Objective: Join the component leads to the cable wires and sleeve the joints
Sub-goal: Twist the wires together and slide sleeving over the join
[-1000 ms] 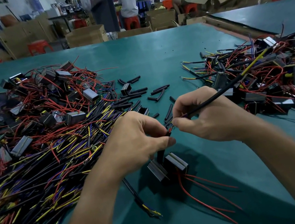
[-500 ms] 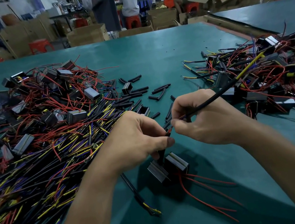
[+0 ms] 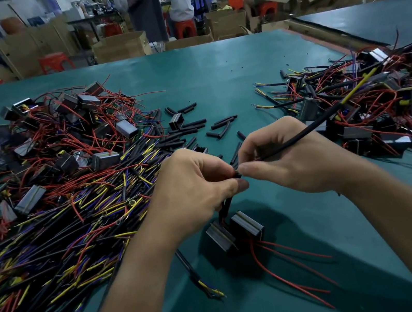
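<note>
My left hand and my right hand meet fingertip to fingertip above the green table. Between them I pinch a short black sleeve at the joint. A black cable with a yellow end runs from my right hand up to the right. Below my left hand hangs a small transformer-like component with metal frames; its red leads trail across the table toward me. A second black cable with yellow tips passes under my left wrist.
A large heap of black, yellow, purple and red cables with components fills the left. Joined assemblies are piled at right. Loose black sleeve pieces lie at centre. Beyond the table edge are cartons, red stools and seated people.
Both hands have stayed in place over the component. My fingertips have closed in tighter on the joint, and the black cable has shifted only slightly.
</note>
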